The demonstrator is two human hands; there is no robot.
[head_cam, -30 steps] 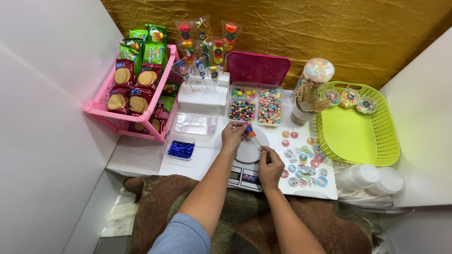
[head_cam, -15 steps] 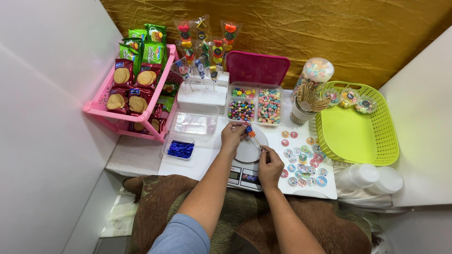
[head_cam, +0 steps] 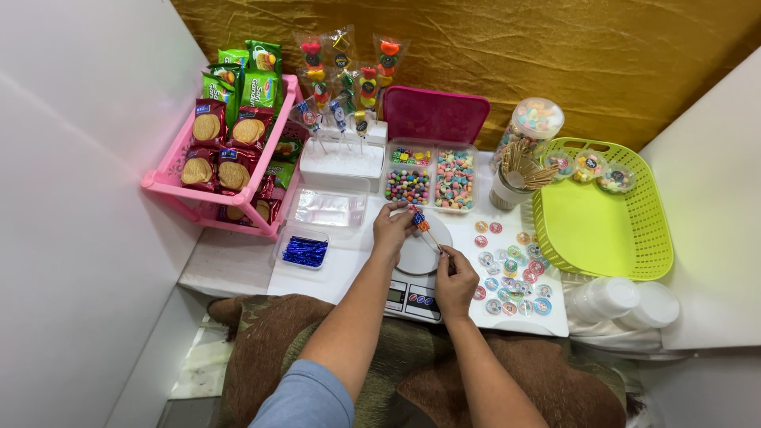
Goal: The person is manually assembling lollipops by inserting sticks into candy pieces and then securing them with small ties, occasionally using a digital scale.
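Overhead view of my work surface. At far left stands a pink plastic rack [head_cam: 162,184] stacked with red and green biscuit packets [head_cam: 230,135]. Behind the centre, a white block [head_cam: 342,158] holds upright cellophane-wrapped candy skewers [head_cam: 349,79]. Beside it sits a clear two-compartment box [head_cam: 433,176] of coloured beads and candies, its pink lid [head_cam: 435,116] raised. Nearer me lie an empty clear plastic tray [head_cam: 329,208] and a small clear tub of blue foil twists [head_cam: 304,251]. To the right stand a cup of wooden sticks [head_cam: 519,170] and a tall clear jar of sweets [head_cam: 533,120]; round printed stickers [head_cam: 511,265] are scattered on the white mat, with a lime-green plastic basket [head_cam: 626,238] and stacked white cups [head_cam: 622,301] beyond. Nothing lies between my hands and the white digital scale [head_cam: 414,281] beneath them.

My left hand [head_cam: 394,231], forearm angled in from lower left, has its fingers closed on the small orange-and-blue candy pieces [head_cam: 418,220] at the upper end of a thin wooden skewer [head_cam: 432,236]. My right hand [head_cam: 456,281], knuckles upward, pinches the skewer's lower end. The skewer is held tilted just above the scale's round pan.
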